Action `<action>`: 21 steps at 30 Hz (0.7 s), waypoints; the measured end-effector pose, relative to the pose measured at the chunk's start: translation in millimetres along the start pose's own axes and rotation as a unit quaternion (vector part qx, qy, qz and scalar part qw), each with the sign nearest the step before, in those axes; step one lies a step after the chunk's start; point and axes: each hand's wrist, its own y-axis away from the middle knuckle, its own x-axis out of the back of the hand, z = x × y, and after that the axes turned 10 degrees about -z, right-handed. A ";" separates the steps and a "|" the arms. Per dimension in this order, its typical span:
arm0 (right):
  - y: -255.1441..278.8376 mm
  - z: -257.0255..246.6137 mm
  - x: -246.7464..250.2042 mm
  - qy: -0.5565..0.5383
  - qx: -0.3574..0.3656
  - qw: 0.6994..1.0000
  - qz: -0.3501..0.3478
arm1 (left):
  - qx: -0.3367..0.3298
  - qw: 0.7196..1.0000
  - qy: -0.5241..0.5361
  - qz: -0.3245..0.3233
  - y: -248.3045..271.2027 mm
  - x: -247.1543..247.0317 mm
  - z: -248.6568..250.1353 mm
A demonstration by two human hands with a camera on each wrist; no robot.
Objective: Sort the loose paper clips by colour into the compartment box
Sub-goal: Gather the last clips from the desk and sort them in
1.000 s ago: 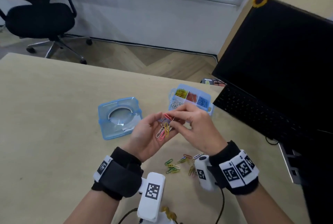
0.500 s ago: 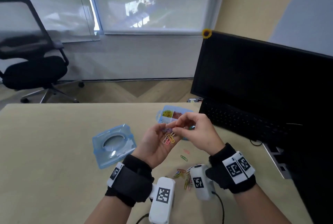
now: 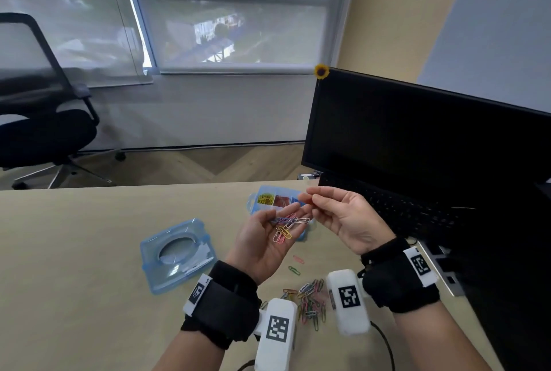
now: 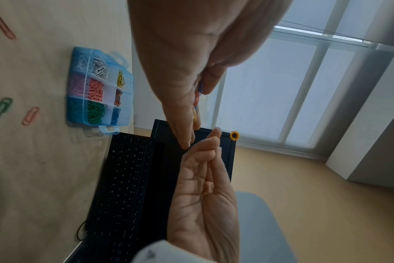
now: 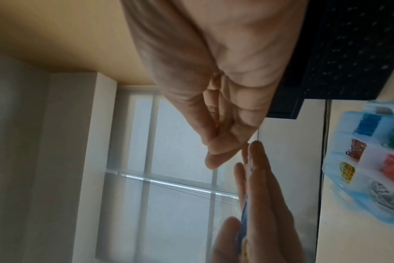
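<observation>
Head view: left hand (image 3: 262, 247) is lying palm-up, thumb pinning a bunch of paper clips (image 3: 286, 227) whose long axes are running toward 1 o'clock; right hand (image 3: 343, 218) is pinching its fingertips at the bunch's 1 o'clock, what they pinch too small to tell. Left wrist view: compartment box (image 4: 100, 88) is sitting at 9 o'clock, clips sorted by colour. Right wrist view: box (image 5: 371, 160) is showing blurred at 3 o'clock.

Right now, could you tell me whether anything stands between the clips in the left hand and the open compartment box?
Nothing visible does. The left hand holds a bunch of clips above the table, just in front of the compartment box, whose compartments are uncovered. The lid lies off to the left, and the right hand is beside the box, not over it.
</observation>
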 end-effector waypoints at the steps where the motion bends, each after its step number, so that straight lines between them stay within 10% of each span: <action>1: 0.3 -0.7 0.7 -0.010 -0.008 1.000 -0.005 | 0.001 1.000 0.001 0.000 0.2 0.5 0.3; 11: -40.6 35.9 42.1 -0.090 -0.199 0.973 0.072 | -0.014 0.998 0.042 0.040 -2.6 33.3 12.6; 21: -161.7 73.8 44.1 0.141 -0.274 0.944 0.120 | -0.023 0.993 0.058 0.099 -13.9 60.1 25.8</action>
